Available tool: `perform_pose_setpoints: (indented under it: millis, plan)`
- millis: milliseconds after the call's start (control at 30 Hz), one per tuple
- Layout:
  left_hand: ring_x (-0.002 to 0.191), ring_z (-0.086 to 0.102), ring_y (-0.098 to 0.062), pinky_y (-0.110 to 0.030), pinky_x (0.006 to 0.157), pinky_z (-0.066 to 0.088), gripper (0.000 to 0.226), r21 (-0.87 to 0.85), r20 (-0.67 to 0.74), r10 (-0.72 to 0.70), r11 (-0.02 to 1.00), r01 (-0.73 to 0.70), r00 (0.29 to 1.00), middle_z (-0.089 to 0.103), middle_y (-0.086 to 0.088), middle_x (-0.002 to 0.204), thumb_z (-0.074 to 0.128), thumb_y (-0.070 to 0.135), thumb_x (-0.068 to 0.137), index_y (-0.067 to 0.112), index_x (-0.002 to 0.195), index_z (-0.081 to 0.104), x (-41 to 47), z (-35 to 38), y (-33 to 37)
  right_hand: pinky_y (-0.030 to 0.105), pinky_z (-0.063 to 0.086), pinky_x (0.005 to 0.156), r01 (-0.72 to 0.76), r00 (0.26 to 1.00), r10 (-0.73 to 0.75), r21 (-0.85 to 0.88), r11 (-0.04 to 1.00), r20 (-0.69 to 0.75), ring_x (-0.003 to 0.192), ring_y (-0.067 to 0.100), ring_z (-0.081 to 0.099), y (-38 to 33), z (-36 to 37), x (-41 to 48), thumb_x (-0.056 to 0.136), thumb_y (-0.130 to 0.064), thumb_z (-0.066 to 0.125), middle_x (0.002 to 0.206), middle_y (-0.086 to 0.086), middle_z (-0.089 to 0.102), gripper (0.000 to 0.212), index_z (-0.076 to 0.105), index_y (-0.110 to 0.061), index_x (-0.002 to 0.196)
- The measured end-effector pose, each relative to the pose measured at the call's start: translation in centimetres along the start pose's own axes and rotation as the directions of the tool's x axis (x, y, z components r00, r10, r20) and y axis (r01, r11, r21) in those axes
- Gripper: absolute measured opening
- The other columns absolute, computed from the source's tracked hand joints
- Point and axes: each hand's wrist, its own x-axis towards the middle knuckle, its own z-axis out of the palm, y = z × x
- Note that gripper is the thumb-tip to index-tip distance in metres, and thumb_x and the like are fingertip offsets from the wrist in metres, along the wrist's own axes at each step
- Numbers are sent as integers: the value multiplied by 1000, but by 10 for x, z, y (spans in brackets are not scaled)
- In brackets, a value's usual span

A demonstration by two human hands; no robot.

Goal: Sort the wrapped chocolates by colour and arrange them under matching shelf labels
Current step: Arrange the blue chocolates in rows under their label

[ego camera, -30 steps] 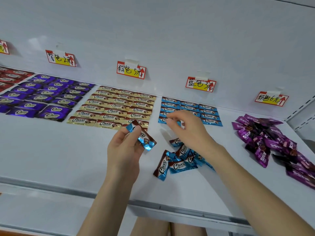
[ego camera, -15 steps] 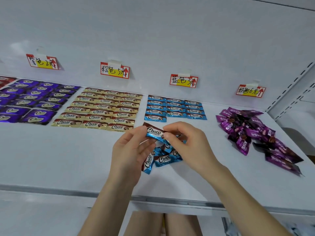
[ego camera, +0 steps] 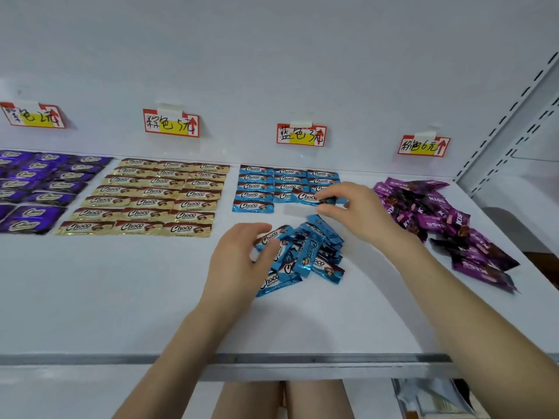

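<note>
Hands of a person sort wrapped chocolates on a white shelf (ego camera: 121, 297). The right hand (ego camera: 357, 210), below and just right of the blue shelf label (ego camera: 301, 135), has its grip pinched on one end of a blue Choco bar (ego camera: 305, 197). This bar lies against the front of the neat blue rows (ego camera: 257, 186) directly under that label, apparently meant for an unfinished row. Nearer the viewer from the label, the left hand (ego camera: 239, 261) rests on a loose blue pile (ego camera: 314, 252), its grip closed on the top bar (ego camera: 270, 237) between thumb and fingers. The step in hand looks like filling out the blue section, bar by bar. The next move likely calls for setting the held bar flat, logo up and square to its neighbours, without nudging the slippery foil rows, then letting go and taking the bar from the left hand. Left of the label lie finished gold rows (ego camera: 151, 195), and further left purple rows (ego camera: 45, 182), each under a tag of its own. Right of it a magenta heap (ego camera: 438, 216) sits unsorted beneath the pink label (ego camera: 423, 145). Behind the label is a plain white back panel, and far to its right a slotted grey upright (ego camera: 514, 116). A grey metal lip (ego camera: 272, 358) edges the shelf front, with the person's knees showing below.
</note>
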Motion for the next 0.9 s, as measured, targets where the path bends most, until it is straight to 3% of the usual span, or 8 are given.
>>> perform_pose_setpoints:
  millis: [100, 200, 267, 367, 500, 900]
  plan:
    - [128, 28, -12, -20, 101, 22, 56, 284, 214, 218, 919, -274, 952, 38, 1, 145, 46, 51, 90, 27, 141, 40, 6, 10, 0, 11, 29, 77, 27, 996, -22, -69, 997, 83, 110, 17, 52, 12, 4, 14, 84, -16, 65, 117, 3, 63, 26, 66, -12, 109]
    - [135, 13, -14, -30, 111, 18, 70, 371, 383, 209, 857, -357, 900, 20, 4, 154, 24, 69, 83, 39, 147, 20, 12, 14, 0, 15, 30, 82, 69, 990, -54, -113, 991, 128, 111, 18, 52, 14, 11, 24, 84, -17, 65, 117, 4, 63, 26, 67, -12, 109]
    - [136, 15, -14, -31, 111, 17, 71, 409, 441, 221, 813, -414, 870, 21, 6, 154, 18, 71, 82, 41, 146, 20, 14, 16, -2, 20, 34, 87, 99, 985, -80, -129, 987, 151, 110, 19, 52, 13, 16, 28, 85, -18, 64, 117, 4, 63, 26, 66, -13, 110]
    - [132, 22, -11, -27, 108, 20, 61, 393, 444, 277, 795, -462, 852, 31, 9, 148, 32, 64, 88, 38, 144, 30, 14, 14, -6, 32, 40, 93, 145, 973, -116, -135, 980, 200, 109, 19, 52, 11, 23, 30, 85, -20, 64, 116, 3, 62, 25, 66, -14, 109]
    - [123, 29, -8, -18, 100, 24, 56, 321, 418, 335, 816, -482, 845, 42, 10, 139, 44, 56, 88, 32, 139, 41, 12, 10, -8, 34, 42, 89, 175, 967, -132, -189, 966, 218, 108, 18, 51, 12, 28, 31, 87, -22, 61, 116, 2, 61, 24, 66, -16, 110]
    - [122, 27, -6, -16, 99, 25, 54, 283, 411, 352, 828, -485, 841, 41, 10, 138, 47, 49, 89, 31, 140, 40, 9, 11, -11, 36, 46, 80, 229, 963, -175, -278, 933, 205, 99, 19, 52, 12, 33, 30, 90, -22, 56, 107, 3, 62, 20, 67, -16, 105]
